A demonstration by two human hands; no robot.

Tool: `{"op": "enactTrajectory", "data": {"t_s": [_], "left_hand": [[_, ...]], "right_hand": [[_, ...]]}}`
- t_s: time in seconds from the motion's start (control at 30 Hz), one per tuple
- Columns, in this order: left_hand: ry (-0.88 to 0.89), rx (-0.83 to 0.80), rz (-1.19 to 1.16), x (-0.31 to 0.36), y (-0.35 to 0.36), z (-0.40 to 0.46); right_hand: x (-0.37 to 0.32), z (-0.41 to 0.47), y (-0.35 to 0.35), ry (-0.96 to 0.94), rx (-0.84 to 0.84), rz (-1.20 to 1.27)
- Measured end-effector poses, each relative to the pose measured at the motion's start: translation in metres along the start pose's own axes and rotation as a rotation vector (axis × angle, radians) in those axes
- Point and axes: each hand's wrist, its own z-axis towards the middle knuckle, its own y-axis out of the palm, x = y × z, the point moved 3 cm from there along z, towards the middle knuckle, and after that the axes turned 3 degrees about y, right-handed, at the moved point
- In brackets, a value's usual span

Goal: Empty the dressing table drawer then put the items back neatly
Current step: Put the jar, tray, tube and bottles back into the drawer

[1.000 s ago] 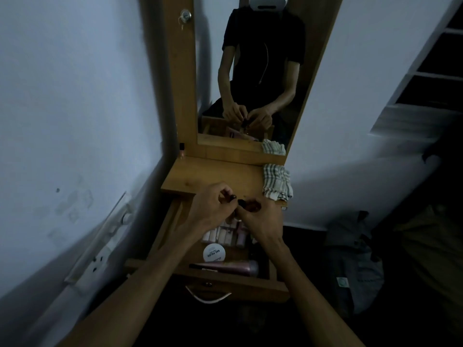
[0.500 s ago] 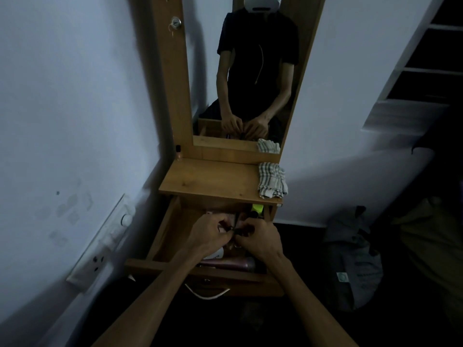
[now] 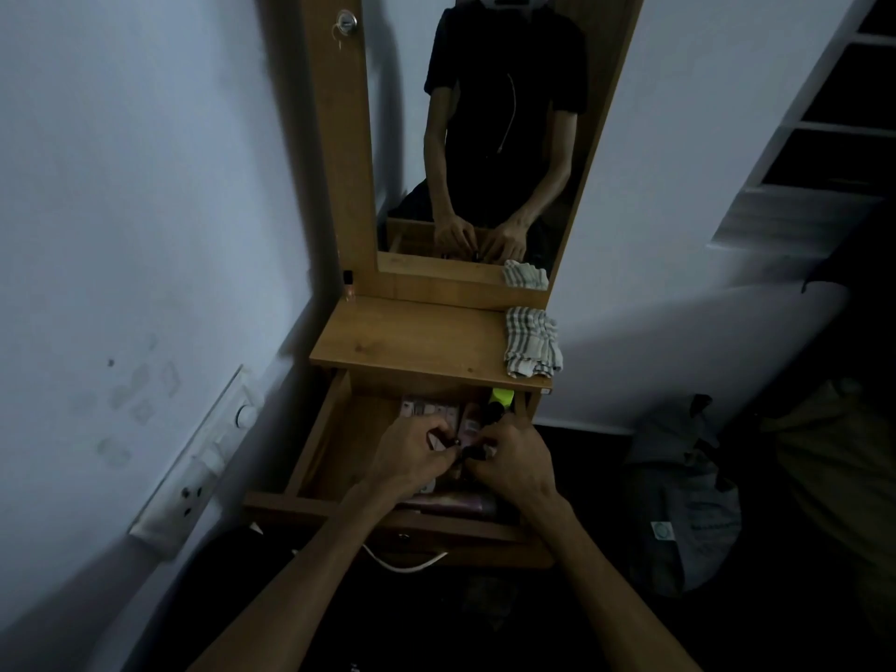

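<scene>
The wooden dressing table drawer (image 3: 315, 443) stands pulled out below the tabletop. Both hands are down inside it. My left hand (image 3: 412, 451) and my right hand (image 3: 514, 458) pinch small dark items (image 3: 468, 450) between their fingertips, close together over the drawer's middle. A row of pale small bottles (image 3: 429, 410) lies at the drawer's back, a dark bottle with a yellow-green cap (image 3: 499, 405) at the back right, and a pink tube (image 3: 451, 502) along the front, partly hidden by my wrists.
A checked cloth (image 3: 531, 340) lies on the tabletop's (image 3: 412, 341) right end. A small nail polish bottle (image 3: 348, 283) stands at the back left by the mirror (image 3: 485, 138). A switchboard (image 3: 194, 472) is on the left wall, a dark bag (image 3: 688, 497) on the floor at right.
Both hands have come down from tabletop height into the drawer, still pinching the small dark items together. The camera view has tilted and widened slightly.
</scene>
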Motion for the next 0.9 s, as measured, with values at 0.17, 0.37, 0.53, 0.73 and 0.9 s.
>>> {"op": "enactTrajectory", "data": {"t_s": [0.17, 0.37, 0.53, 0.73, 0.9], "left_hand": [[-0.001, -0.025, 0.004, -0.0015, 0.0019, -0.0055], [0.014, -0.043, 0.021, -0.0019, 0.0033, -0.0053], [0.039, -0.080, 0.028, -0.0049, 0.0069, -0.0056], [0.042, -0.079, 0.045, -0.0088, 0.0070, -0.0061], [0.030, -0.084, 0.027, -0.0100, 0.0062, -0.0054]], "right_hand": [[0.0025, -0.0001, -0.0008, 0.004, -0.010, -0.026], [0.0004, -0.0025, 0.0003, -0.007, -0.029, -0.088], [-0.0023, -0.0051, 0.0011, -0.019, -0.025, -0.139], [-0.0022, -0.0047, 0.0009, -0.009, -0.041, -0.144], [-0.0002, -0.0053, 0.0044, -0.026, -0.020, -0.122]]}}
